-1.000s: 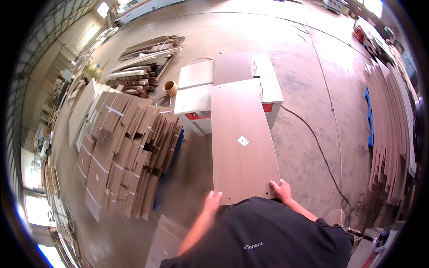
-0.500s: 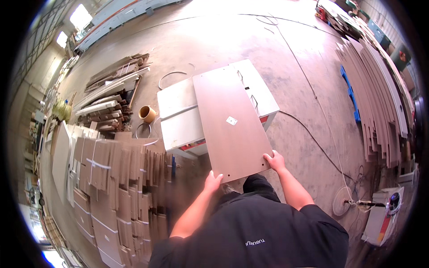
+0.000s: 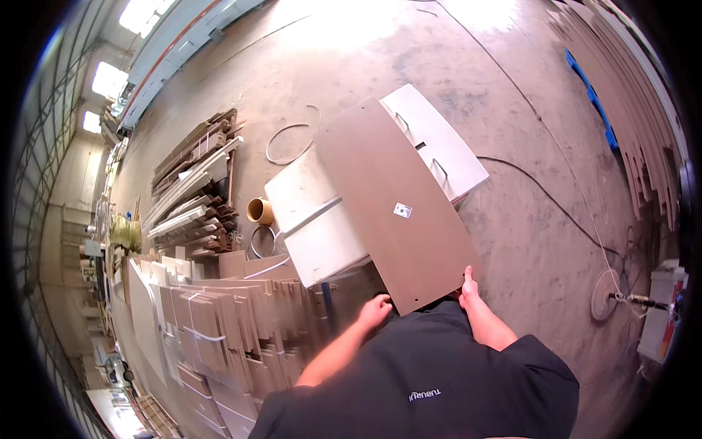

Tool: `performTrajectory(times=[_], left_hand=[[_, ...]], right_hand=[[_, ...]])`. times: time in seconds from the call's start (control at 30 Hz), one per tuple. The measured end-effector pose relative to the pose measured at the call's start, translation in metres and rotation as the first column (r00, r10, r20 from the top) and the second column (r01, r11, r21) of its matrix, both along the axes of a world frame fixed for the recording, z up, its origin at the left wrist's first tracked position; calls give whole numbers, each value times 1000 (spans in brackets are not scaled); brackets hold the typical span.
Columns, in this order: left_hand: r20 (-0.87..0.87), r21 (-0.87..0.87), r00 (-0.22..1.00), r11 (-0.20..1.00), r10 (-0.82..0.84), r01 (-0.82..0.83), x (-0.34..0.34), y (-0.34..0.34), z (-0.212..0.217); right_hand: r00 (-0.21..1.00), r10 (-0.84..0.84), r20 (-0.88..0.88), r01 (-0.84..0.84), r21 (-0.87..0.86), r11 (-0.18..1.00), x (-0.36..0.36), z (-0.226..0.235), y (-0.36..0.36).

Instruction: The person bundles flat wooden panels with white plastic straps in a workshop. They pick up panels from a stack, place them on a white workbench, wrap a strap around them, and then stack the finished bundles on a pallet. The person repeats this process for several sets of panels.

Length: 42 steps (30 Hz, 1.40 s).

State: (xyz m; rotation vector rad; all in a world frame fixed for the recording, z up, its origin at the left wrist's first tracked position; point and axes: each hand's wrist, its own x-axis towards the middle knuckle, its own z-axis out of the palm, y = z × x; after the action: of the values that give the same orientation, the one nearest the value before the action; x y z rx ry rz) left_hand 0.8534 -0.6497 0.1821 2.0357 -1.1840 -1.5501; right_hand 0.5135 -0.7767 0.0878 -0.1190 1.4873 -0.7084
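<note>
A long brown board [image 3: 398, 175] with a small white label lies slantwise across a white table-like unit [image 3: 314, 252]. Its near end reaches toward my body. My right hand [image 3: 472, 291] grips the board's near right corner, thumb up along the edge and fingers mostly hidden below. My left hand [image 3: 374, 312] is beside the near left corner, its fingers curled closed. A narrow gap seems to separate it from the board, and whatever it may hold is hidden. Two dark handles [image 3: 439, 168] show on the unit's right part.
Strapped stacks of brown panels [image 3: 219, 322] stand close on my left. Beyond them are a pile of strips [image 3: 194, 183] and a cardboard tube [image 3: 259, 211]. Leaning panels [image 3: 621, 95] line the right side. A dark cable [image 3: 541, 186] crosses the floor.
My left hand has come off the board's near left corner and curled closed. My right hand still grips the near right corner. The view has shifted, moving the unit and board within it.
</note>
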Motion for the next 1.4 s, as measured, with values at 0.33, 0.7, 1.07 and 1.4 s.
performTrajectory(times=[0.33, 0.7, 1.07, 1.4], left_hand=[[-141, -24, 848, 855, 511, -519, 165, -230, -83], [-354, -94, 889, 935, 291, -343, 164, -279, -105], [-378, -38, 911, 980, 167, -196, 173, -243, -86], [272, -153, 351, 400, 896, -904, 437, -127, -187]], right_hand=[[969, -237, -69, 241, 55, 969, 56, 51, -3], [860, -363, -358, 391, 6, 920, 91, 44, 24], [868, -325, -376, 398, 134, 908, 41, 23, 34], [279, -58, -959, -72, -81, 994, 67, 60, 27]])
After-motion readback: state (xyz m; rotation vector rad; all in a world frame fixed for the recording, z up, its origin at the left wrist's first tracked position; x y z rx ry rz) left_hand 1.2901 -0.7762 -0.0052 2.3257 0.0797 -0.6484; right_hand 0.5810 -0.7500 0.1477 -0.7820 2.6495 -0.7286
